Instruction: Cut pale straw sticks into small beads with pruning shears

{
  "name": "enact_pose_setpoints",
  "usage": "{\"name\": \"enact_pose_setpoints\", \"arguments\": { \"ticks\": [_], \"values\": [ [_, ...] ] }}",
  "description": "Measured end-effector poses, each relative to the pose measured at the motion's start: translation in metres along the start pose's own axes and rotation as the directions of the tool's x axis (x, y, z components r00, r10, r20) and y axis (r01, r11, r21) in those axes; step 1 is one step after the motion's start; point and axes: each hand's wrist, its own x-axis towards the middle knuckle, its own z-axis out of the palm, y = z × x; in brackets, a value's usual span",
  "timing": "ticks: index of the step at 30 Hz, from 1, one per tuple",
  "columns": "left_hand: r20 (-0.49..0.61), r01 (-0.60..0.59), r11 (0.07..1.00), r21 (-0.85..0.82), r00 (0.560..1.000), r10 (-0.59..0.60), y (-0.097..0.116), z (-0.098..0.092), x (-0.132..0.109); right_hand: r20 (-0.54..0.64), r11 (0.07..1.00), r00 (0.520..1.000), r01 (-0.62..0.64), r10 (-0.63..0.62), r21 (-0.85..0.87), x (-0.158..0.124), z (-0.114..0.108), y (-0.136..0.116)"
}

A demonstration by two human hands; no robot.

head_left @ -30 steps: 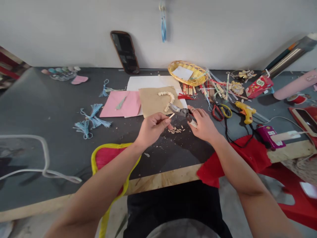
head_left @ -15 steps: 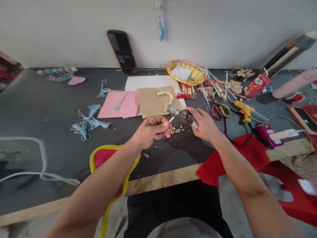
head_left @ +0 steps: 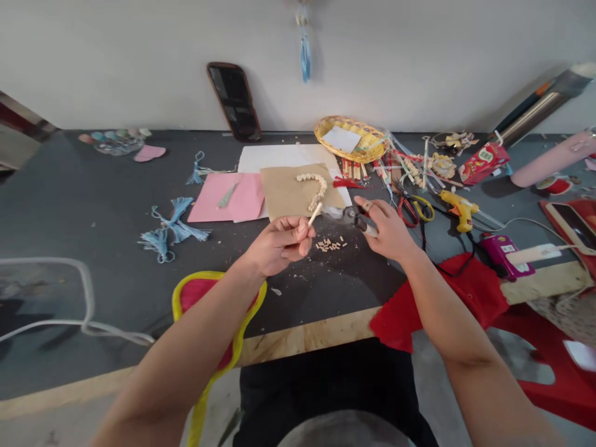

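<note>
Pinched between the thumb and fingers of my left hand point(head_left: 285, 243) is a thin pale wooden stick point(head_left: 315, 215), tilted up to the right. My right hand point(head_left: 387, 228) is wrapped round a pair of pruning shears point(head_left: 352, 217), whose blurred blades point left, close to the stick but seemingly apart from it. On the dark table below lie several short cut stick pieces point(head_left: 329, 245). Behind them, a curved row of small pale pieces point(head_left: 318, 186) rests on a brown paper sheet point(head_left: 285, 186).
Pink paper point(head_left: 205, 198) and blue tassels point(head_left: 173, 226) lie to the left. At the back stand a phone point(head_left: 235, 102) and a wicker basket point(head_left: 372, 148). Scissors point(head_left: 410, 211), a yellow glue gun point(head_left: 459, 208) and a purple power strip point(head_left: 500, 253) with cables are on the right.
The shears have drawn slightly away to the right from the stick. My left hand has shifted a little left, and the stick now tilts more upright with more of it showing.
</note>
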Motion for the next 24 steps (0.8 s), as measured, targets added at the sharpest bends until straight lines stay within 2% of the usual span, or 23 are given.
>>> {"name": "enact_pose_setpoints", "arguments": {
  "ticks": [5,9,13,16,18,19,21,23,24],
  "values": [
    [-0.024,-0.036,0.999,-0.002,0.999,0.036,0.001,-0.007,0.002,-0.072,0.97,0.968,-0.234,0.238,0.057,0.002,0.0,0.01],
    [-0.084,-0.072,0.997,0.036,0.994,0.075,0.0,-0.007,0.003,-0.056,0.946,0.944,-0.323,0.324,0.026,0.001,0.002,0.008],
    [-0.16,-0.106,0.976,0.192,0.977,0.138,-0.003,-0.005,0.007,0.017,0.898,0.902,-0.427,0.431,-0.102,0.0,0.002,0.008],
    [-0.189,-0.114,0.911,0.396,0.961,0.202,-0.007,-0.002,0.008,0.035,0.879,0.884,-0.458,0.466,-0.135,-0.001,0.001,0.011],
    [-0.164,-0.12,0.802,0.585,0.951,0.262,-0.01,0.002,0.008,-0.05,0.901,0.904,-0.427,0.425,-0.072,-0.001,-0.002,0.009],
    [-0.139,-0.121,0.717,0.686,0.946,0.292,-0.012,0.004,0.008,-0.097,0.919,0.915,-0.394,0.393,0.009,0.0,-0.003,0.005],
    [-0.074,-0.117,0.5,0.858,0.936,0.345,-0.015,0.008,0.006,-0.111,0.913,0.933,-0.301,0.342,0.277,0.0,-0.006,-0.005],
    [-0.013,-0.106,0.285,0.953,0.923,0.384,-0.017,0.01,0.005,0.056,0.769,0.954,-0.271,0.294,0.579,0.0,-0.007,-0.019],
    [0.012,-0.098,0.198,0.975,0.918,0.396,-0.018,0.011,0.004,0.154,0.68,0.953,-0.295,0.261,0.671,0.001,-0.006,-0.025]
  ]
}}
